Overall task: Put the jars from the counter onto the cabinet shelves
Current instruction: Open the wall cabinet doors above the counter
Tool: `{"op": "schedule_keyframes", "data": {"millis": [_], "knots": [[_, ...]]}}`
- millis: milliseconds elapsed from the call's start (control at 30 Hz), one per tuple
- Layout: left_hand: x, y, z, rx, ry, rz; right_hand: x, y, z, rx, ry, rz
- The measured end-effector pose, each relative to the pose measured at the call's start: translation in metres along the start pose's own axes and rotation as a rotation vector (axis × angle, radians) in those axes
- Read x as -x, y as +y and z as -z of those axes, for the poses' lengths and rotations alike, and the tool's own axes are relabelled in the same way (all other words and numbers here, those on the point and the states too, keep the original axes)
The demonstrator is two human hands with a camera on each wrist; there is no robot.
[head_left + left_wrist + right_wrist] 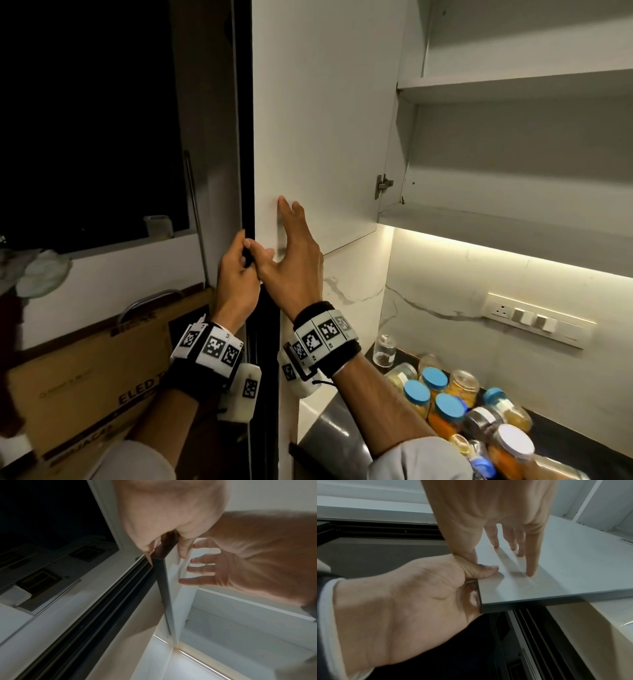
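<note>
Two bare hands are at the free edge of the flat, smooth white cabinet door (318, 120), which stands swung open on one metal hinge (383, 185). The left hand (236, 274) grips the door's lower corner, thumb on the inner face and fingers curled round the dark edge. The right hand (294, 260) lies flat on the inner face just beside it, fingers straight and spread, holding nothing. Three plain white cabinet shelves (513, 85) are visible. The round clear jars (445, 404) stand clustered on the dark glossy counter (561, 428) below the shelves: four blue lids and one white lid counted, the rest partly hidden. One brown cardboard box (85, 383) sits lower left.
</note>
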State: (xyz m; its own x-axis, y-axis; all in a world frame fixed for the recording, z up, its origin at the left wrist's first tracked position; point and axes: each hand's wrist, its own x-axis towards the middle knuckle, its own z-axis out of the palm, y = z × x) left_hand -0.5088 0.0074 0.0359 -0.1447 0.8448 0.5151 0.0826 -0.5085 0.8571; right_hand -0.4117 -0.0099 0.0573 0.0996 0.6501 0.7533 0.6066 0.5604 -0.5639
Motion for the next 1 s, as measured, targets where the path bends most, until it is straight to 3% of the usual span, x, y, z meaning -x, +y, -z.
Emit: {"op": "schedule_keyframes", "data": {"millis": [167, 400, 667, 800, 900, 1000], "knots": [[-0.001, -0.005, 0.004, 0.003, -0.008, 0.036, 0.003, 0.004, -0.006, -0.017, -0.021, -0.01], [0.007, -0.006, 0.002, 0.01, -0.014, -0.035, 0.008, 0.006, 0.0, -0.044, -0.084, -0.043], [0.079, -0.078, -0.015, -0.015, -0.018, 0.086, 0.071, 0.053, 0.035, -0.01, -0.274, -0.271], [0.148, -0.132, -0.043, -0.064, -0.201, 0.295, 0.138, 0.105, 0.05, 0.071, -0.347, -0.446], [0.2, -0.171, -0.069, -0.125, -0.421, 0.425, 0.192, 0.147, 0.071, 0.121, -0.398, -0.581], [0.239, -0.202, -0.1, -0.195, -0.674, 0.467, 0.242, 0.189, 0.103, 0.172, -0.389, -0.714]]}}
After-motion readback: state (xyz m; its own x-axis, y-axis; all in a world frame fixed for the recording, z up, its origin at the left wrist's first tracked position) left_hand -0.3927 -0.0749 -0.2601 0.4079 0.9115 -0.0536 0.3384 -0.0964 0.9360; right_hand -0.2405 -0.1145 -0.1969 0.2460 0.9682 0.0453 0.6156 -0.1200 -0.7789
